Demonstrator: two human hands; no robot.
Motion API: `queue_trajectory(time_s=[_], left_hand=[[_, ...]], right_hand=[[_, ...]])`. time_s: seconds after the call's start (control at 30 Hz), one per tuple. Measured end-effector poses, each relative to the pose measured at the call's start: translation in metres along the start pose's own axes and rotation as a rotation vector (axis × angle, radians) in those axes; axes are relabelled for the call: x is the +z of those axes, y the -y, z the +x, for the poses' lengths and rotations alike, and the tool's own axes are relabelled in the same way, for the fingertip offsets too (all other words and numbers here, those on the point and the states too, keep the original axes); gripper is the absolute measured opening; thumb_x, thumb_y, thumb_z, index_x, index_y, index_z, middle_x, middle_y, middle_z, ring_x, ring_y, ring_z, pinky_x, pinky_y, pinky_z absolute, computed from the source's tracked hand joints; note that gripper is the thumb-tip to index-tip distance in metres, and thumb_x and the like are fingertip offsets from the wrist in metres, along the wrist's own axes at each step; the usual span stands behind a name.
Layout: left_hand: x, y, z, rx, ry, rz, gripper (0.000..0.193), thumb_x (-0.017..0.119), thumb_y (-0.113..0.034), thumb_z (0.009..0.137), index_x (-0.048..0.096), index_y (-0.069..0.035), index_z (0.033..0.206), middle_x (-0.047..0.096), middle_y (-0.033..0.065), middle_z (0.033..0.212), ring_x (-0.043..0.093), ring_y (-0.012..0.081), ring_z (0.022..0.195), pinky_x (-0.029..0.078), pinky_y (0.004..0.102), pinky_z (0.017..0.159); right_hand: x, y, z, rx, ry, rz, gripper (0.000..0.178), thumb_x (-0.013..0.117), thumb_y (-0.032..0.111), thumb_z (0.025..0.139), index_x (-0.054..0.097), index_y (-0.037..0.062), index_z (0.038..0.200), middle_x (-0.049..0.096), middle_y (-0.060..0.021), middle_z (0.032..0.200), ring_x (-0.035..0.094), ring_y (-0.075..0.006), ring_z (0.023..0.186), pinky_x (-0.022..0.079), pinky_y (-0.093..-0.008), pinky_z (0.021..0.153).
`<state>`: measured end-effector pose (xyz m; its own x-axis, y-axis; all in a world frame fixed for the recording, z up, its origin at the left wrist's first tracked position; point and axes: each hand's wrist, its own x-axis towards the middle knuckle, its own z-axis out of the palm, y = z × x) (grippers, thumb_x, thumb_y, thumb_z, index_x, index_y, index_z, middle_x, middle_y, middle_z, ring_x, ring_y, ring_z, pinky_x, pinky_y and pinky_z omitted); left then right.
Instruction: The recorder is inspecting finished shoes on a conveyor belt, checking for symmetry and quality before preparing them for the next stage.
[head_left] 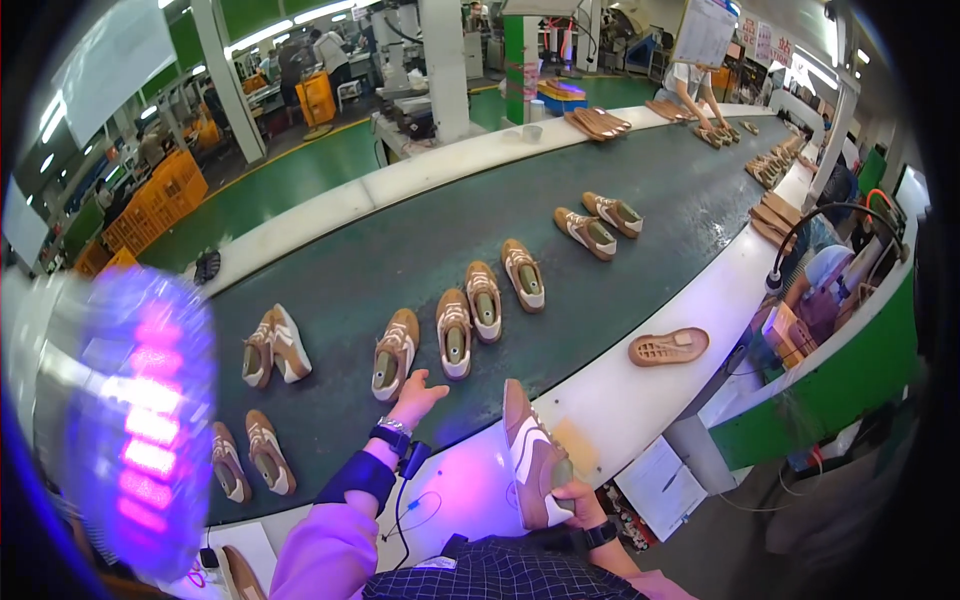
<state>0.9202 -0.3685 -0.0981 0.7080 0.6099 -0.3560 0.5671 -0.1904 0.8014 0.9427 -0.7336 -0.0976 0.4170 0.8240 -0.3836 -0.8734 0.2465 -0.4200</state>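
Observation:
My right hand [580, 505] grips a tan sneaker [532, 452] by its heel end. The sneaker is tilted with the toe pointing up and away, its white side stripe showing. My left hand [418, 397] reaches over the near edge of the dark green conveyor belt [370, 255], fingers stretched out and apart. Just beyond its fingertips stands a tan sneaker with white laces [396, 355]; whether they touch is unclear. To its right stand a second sneaker [453, 335] and several more in a slanting row. A wristband with a black cable circles my left wrist.
A tan shoe sole [668, 347] lies on the white ledge [640, 410] at right. Pairs of sneakers [275, 345] stand on the belt at left, another pair [600, 225] farther off. A purple-lit lamp [150, 430] looms at left. A person [692, 90] handles shoes at the far end.

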Motion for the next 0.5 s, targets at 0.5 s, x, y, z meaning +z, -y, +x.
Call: queue_trajectory(time_s=[0.5], left_hand=[[0.067, 0.011, 0.146, -0.168, -0.318, 0.144, 0.096, 0.081, -0.030, 0.053, 0.034, 0.001, 0.130, 0.045, 0.0258, 0.123, 0.044, 0.0387, 0.115, 0.037, 0.0411, 0.099]], right_hand=[[-0.045, 0.054, 0.092, 0.054, -0.041, 0.126, 0.074, 0.061, 0.015, 0.062, 0.037, -0.0030, 0.130, 0.054, -0.0184, 0.120, 0.055, -0.0316, 0.105, 0.041, -0.0408, 0.095]])
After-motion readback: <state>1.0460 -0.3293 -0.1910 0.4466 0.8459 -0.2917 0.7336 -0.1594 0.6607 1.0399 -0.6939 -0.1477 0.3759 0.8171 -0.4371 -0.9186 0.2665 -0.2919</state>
